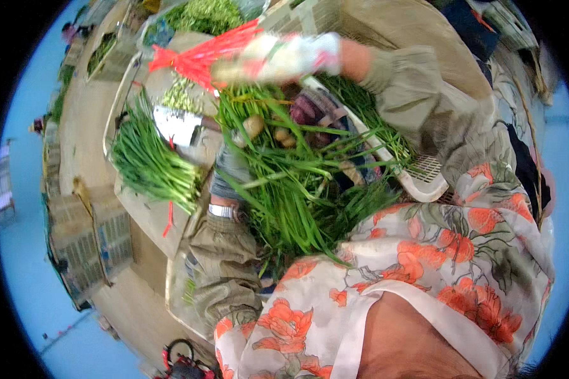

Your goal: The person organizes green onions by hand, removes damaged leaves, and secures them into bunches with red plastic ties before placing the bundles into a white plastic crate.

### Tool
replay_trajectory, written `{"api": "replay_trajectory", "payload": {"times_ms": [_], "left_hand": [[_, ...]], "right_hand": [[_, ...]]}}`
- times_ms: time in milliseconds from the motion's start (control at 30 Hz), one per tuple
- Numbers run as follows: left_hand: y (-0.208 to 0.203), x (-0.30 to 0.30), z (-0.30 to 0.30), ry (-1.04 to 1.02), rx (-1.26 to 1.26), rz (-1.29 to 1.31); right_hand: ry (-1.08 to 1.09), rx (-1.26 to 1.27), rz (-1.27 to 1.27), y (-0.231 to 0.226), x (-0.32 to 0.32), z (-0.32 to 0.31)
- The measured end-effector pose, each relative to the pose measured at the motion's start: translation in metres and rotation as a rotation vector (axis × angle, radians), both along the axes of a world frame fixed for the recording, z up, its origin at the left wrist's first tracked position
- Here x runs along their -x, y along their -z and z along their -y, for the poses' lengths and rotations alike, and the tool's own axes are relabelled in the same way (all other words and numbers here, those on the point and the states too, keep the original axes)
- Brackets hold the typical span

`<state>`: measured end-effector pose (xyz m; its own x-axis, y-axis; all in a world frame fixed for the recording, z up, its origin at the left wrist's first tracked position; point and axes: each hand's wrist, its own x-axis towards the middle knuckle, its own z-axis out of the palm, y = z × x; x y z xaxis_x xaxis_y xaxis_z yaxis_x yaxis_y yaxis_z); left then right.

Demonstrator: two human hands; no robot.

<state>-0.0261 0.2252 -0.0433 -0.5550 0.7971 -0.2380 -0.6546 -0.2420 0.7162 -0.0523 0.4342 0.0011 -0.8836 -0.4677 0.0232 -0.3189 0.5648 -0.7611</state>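
My left hand (251,129), in a grey glove with bare fingertips and a watch at the wrist, is closed around a loose bunch of long green leaves (284,202) that look like garlic chives. The bunch spreads over my lap. Farther off, my right hand (284,60), in a white patterned glove, reaches across to a sheaf of red tie strips (199,62). Motion smears its fingers, so their grip is unclear. A cleaver (178,125) with a dark handle lies left of my left hand. Beside it rests a bundle of green chives (152,161) with red ties around it.
Chopped pale green bits (182,95) lie behind the cleaver on the board (129,189). A bag of leafy greens (208,16) stands at the far side. To the right is a white slatted crate (427,183) with more greens (360,107). A motorbike (182,360) is at lower left.
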Motion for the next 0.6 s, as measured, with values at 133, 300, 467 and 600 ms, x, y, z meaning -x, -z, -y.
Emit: {"api": "replay_trajectory", "payload": {"times_ms": [133,300,467,600], "left_hand": [[0.013,0.004,0.056,-0.297,0.132,-0.059],[0.011,-0.012,0.064,-0.307,0.206,-0.491],[0.036,-0.007,0.067,-0.364,0.323,-0.696],[0.034,-0.005,0.076,-0.380,0.307,-0.492]], "right_hand": [[0.302,0.388,-0.360,-0.020,-0.052,0.024],[0.212,-0.023,-0.733,0.017,-0.108,0.101],[0.155,-0.053,-0.846,0.036,-0.113,0.114],[-0.042,0.154,-0.676,0.009,-0.139,0.114]]}}
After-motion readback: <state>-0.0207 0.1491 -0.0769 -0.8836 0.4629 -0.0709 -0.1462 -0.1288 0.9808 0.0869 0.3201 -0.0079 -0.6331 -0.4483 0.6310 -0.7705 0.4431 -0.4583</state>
